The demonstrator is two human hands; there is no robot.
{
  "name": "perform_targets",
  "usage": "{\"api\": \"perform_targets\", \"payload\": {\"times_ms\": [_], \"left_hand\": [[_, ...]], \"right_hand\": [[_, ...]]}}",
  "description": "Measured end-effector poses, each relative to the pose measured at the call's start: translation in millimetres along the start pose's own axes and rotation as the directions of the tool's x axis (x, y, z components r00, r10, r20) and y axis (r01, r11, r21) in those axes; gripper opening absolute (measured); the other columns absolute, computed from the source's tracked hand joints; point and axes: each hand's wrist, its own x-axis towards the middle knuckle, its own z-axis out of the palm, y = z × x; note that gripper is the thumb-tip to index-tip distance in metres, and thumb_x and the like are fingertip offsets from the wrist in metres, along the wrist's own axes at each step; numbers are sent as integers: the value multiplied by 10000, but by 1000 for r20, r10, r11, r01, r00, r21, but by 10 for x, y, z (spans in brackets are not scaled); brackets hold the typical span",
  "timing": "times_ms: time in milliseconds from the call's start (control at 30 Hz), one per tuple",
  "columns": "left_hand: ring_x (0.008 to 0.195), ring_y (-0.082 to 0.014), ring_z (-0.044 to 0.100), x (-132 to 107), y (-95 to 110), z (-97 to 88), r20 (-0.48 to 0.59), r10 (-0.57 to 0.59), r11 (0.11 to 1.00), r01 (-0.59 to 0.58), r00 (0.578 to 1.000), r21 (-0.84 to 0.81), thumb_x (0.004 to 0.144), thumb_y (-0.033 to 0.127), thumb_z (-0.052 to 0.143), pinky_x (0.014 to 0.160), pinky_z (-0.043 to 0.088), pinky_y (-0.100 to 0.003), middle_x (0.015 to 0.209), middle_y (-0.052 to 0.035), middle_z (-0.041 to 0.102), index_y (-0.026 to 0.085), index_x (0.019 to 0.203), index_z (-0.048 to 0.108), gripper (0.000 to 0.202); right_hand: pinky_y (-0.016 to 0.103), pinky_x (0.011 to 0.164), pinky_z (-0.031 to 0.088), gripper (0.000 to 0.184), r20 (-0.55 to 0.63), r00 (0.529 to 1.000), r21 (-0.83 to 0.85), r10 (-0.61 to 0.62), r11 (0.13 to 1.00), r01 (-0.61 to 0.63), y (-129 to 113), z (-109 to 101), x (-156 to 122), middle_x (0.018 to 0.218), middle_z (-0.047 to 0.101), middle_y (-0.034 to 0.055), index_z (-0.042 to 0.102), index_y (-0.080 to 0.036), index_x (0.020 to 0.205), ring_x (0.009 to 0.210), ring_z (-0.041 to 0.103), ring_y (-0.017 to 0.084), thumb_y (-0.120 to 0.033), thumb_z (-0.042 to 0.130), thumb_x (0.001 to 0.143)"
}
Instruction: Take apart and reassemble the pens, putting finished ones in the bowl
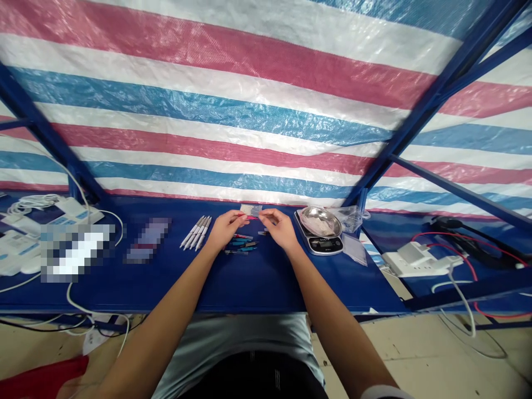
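Note:
At the far middle of the blue table, a small clear plastic bag (251,210) with a red line along its near edge is held between both hands. Something whitish shows in its left part. My left hand (225,228) pinches the bag's left end, and my right hand (281,228) pinches the right end. Just below them lie several loose blue, red and clear pens or pen parts (241,244). Several white and grey pens (196,233) rest side by side to the left of my left hand.
Right of my hands stands a digital scale (325,245) with a metal bowl (328,223) on it. Clear bags (354,249) lie beside it. A power strip (415,263) and red cables are farther right. White devices (25,244) and cables crowd the left. Blue frame posts flank the table.

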Motion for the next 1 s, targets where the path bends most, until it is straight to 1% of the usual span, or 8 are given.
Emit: {"api": "perform_targets", "payload": {"times_ms": [133,233,333,467,600,733,867,1000], "left_hand": [[1115,-295,772,-118,3,-74,-165,63,998,-66,984,-18,949,542,725,972,613,-455,1167,-142,798,188,1143,669,407],[1049,-273,783,-140,48,-154,-248,77,997,-73,966,23,968,535,688,908,614,-416,1161,-141,795,195,1202,620,418],[945,-255,782,-152,78,-187,-273,123,966,-52,954,254,1000,511,643,887,584,-397,1016,-90,814,214,1257,600,395],[865,-267,763,-171,64,-156,-163,188,798,-54,969,600,1009,504,623,862,551,-387,973,-64,822,239,1161,690,312],[1048,-323,740,-185,64,-174,-72,173,652,-60,982,756,1047,521,528,966,533,-423,1089,-112,810,230,1104,761,377],[1307,-374,611,-267,148,-367,-256,197,490,131,947,862,1071,462,439,1126,441,-516,1357,-156,721,209,1305,716,442],[1369,-461,540,-370,179,-662,-451,-27,362,429,892,828,987,502,552,1102,430,-647,1504,-225,603,180,1527,539,629],[1375,-477,535,-350,121,-891,-413,-183,272,449,892,851,923,498,615,1076,459,-637,1516,-239,576,190,1583,449,747]], "right_hand": [[365,877,584,232,-111,993,-261,-38,965,8,61,-287,48,1018,797,74,742,-208,1012,915,744,232,-417,652,969],[363,871,572,164,2,998,-411,-59,910,54,115,-372,38,1015,799,68,746,-212,1037,910,745,227,-324,658,955],[363,885,562,147,81,994,-471,-73,876,103,119,-317,8,1005,797,61,747,-217,1062,923,741,224,-275,653,965],[356,890,558,147,120,991,-475,-64,873,114,94,-182,-25,1019,795,59,747,-225,1082,964,740,227,-268,638,994],[355,884,556,143,175,983,-478,-56,868,135,96,-100,-49,1035,794,60,749,-229,1087,971,734,230,-254,637,1001],[359,880,553,150,190,980,-479,-56,866,142,85,-90,-60,1048,794,64,753,-232,1095,976,727,234,-252,634,1005],[351,877,547,148,182,982,-467,-51,874,133,54,-106,-55,1042,794,60,753,-225,1086,957,725,225,-244,632,1003],[344,867,535,142,181,982,-471,-44,873,126,42,-109,-55,1027,791,56,752,-224,1066,950,715,222,-250,629,1001]]}}
